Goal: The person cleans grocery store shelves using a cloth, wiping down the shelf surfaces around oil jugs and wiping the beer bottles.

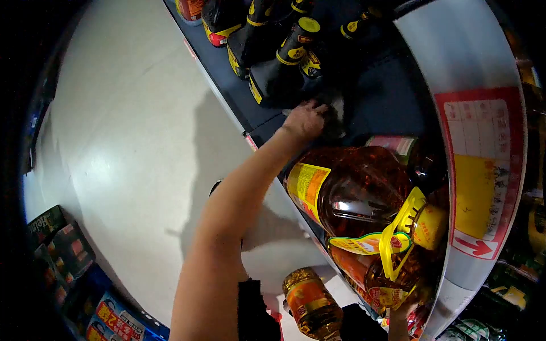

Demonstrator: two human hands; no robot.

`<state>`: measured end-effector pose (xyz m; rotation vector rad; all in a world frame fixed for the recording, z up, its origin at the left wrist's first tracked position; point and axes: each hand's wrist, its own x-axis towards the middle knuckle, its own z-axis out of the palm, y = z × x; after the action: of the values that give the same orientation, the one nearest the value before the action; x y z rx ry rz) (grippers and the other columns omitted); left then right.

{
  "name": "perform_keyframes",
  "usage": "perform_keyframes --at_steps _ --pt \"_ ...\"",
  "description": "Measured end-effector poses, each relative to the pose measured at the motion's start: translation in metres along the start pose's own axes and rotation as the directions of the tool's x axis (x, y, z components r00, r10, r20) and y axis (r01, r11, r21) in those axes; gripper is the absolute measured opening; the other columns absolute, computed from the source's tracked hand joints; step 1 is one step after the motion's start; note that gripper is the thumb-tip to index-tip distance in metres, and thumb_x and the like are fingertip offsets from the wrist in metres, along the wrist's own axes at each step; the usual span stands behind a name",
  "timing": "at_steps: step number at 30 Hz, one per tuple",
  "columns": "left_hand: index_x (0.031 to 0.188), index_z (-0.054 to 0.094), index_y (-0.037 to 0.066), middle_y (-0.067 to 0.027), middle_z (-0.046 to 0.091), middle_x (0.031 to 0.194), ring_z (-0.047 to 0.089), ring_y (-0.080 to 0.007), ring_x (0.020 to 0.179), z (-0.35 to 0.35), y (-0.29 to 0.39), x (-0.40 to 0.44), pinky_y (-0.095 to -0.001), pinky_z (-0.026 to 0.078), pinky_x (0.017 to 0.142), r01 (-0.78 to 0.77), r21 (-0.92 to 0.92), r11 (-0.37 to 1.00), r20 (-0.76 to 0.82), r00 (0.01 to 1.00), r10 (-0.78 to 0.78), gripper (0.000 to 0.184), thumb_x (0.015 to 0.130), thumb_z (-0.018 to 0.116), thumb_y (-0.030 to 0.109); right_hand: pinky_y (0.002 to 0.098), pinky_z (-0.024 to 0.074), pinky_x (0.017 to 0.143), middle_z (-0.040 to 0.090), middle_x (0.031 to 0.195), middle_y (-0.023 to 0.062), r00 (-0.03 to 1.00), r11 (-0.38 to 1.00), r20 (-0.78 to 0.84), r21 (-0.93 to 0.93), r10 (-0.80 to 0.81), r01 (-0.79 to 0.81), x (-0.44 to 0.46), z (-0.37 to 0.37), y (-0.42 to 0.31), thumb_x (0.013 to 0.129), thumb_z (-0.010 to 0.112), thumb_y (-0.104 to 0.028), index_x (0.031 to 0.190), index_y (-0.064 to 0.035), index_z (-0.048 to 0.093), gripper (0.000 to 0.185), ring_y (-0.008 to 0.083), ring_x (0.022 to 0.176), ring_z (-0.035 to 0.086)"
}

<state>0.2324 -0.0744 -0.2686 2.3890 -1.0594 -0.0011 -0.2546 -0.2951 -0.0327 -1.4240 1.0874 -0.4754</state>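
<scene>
My left hand (307,120) reaches onto a dark shelf, its fingers bent over a greyish, crumpled cloth (335,116) pressed on the shelf surface. Just beyond it stand black bottles (278,79) with yellow bands and labels. On the near side is a large plastic bottle of reddish-brown oil (358,190) with a yellow cap and handle. Low on the right, my right hand (405,314) shows only in part, beside the neck of another oil bottle (364,264). Its fingers are hidden in shadow, so I cannot make out its grip.
A shelf edge with a red-and-white price sign (480,176) curves down the right side. An oil bottle with an orange label (310,301) is low in the middle. Boxed goods (65,250) stand at lower left beyond the pale floor (136,125).
</scene>
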Motion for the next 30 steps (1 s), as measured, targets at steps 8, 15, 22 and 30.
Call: perform_keyframes --at_steps 8,15,22,30 --pt "0.102 0.065 0.016 -0.0079 0.060 0.108 0.053 -0.0296 0.105 -0.067 -0.009 -0.086 -0.0402 0.044 0.088 -0.091 0.116 0.989 0.224 0.973 0.063 0.030 0.075 0.052 0.012 0.0404 0.0418 0.092 0.046 0.125 0.0086 1.000 1.000 0.012 -0.005 -0.018 0.018 0.003 0.015 -0.009 0.086 0.045 -0.044 0.130 -0.0091 0.038 0.057 0.0262 0.109 0.049" --pt "0.097 0.067 0.005 -0.0133 0.065 0.086 0.059 -0.0243 0.089 -0.095 -0.020 -0.117 -0.0362 0.041 0.088 0.179 -0.442 0.879 0.172 0.979 -0.113 0.031 0.069 0.053 0.009 0.0403 0.0419 0.092 0.046 0.125 0.0085 0.999 0.999 0.012 -0.002 -0.043 0.043 -0.002 0.012 -0.013 0.086 0.045 -0.045 0.130 -0.0095 0.038 0.057 0.0261 0.109 0.049" --pt "0.101 0.058 -0.008 -0.0152 0.062 0.095 0.058 -0.0209 0.087 -0.147 0.011 -0.175 -0.0304 0.045 0.080 0.341 -0.925 0.169 0.349 0.937 0.021 0.037 0.070 0.049 0.010 0.0403 0.0420 0.091 0.046 0.125 0.0083 0.998 0.998 0.011 -0.009 -0.060 0.060 -0.006 0.016 -0.019 0.086 0.044 -0.045 0.131 -0.0099 0.038 0.058 0.0260 0.109 0.049" --pt "0.113 0.043 0.002 -0.0146 0.063 0.083 0.061 -0.0319 0.077 -0.116 0.141 -0.157 -0.0401 0.050 0.065 0.163 -0.669 0.726 0.603 0.690 0.401 0.044 0.080 0.057 0.027 0.0397 0.0418 0.091 0.046 0.126 0.0080 0.955 0.999 0.297 -0.013 -0.025 0.030 -0.018 0.038 -0.036 0.085 0.043 -0.048 0.130 -0.0103 0.039 0.058 0.0254 0.108 0.050"
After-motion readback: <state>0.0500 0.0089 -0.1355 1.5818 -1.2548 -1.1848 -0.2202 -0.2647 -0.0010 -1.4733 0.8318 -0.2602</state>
